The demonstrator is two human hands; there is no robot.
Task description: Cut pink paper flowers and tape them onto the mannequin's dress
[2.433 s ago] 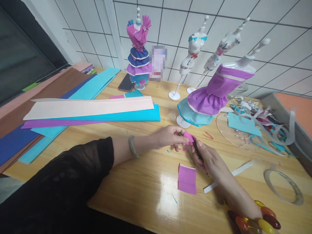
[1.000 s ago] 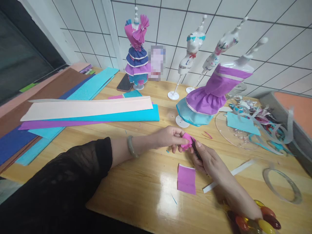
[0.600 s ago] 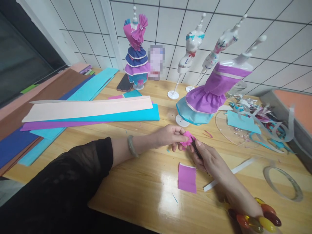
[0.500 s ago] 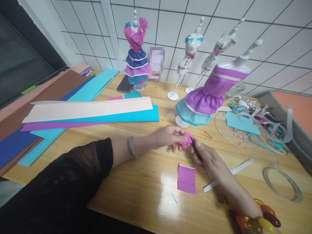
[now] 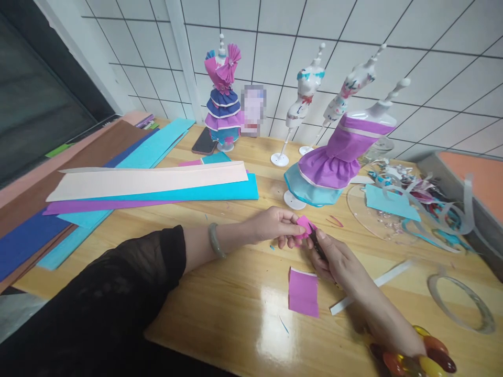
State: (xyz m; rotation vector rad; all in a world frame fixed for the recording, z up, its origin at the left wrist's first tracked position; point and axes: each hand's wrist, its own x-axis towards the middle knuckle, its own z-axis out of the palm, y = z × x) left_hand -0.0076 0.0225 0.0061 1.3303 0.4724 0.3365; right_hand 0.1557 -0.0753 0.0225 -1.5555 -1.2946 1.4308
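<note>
Between the thumb and fingers of my left hand (image 5: 277, 226) is a small piece of bright pink paper (image 5: 303, 224) with a scalloped edge. My right hand (image 5: 334, 256) is closed around dark scissors (image 5: 317, 245), whose blades meet the right side of the pink piece. The scissors' handles are mostly hidden in my palm. Below my hands a purple paper square (image 5: 303, 293) with a white top edge lies flat on the wooden table (image 5: 220, 309). A white strip (image 5: 393, 272) passes partly behind my right forearm.
Folded paper lengths, the top one pale pink (image 5: 157, 180), lie at the left. A dress form in purple and light blue (image 5: 338, 152) stands beyond my hands, with more forms behind. A clear plate (image 5: 357, 209) of trimmings and a tape roll (image 5: 432, 288) are at the right.
The pink piece has turned slightly in my left fingers, and the scissors' blades sit at a different spot on its edge. The whole view has shifted a little.
</note>
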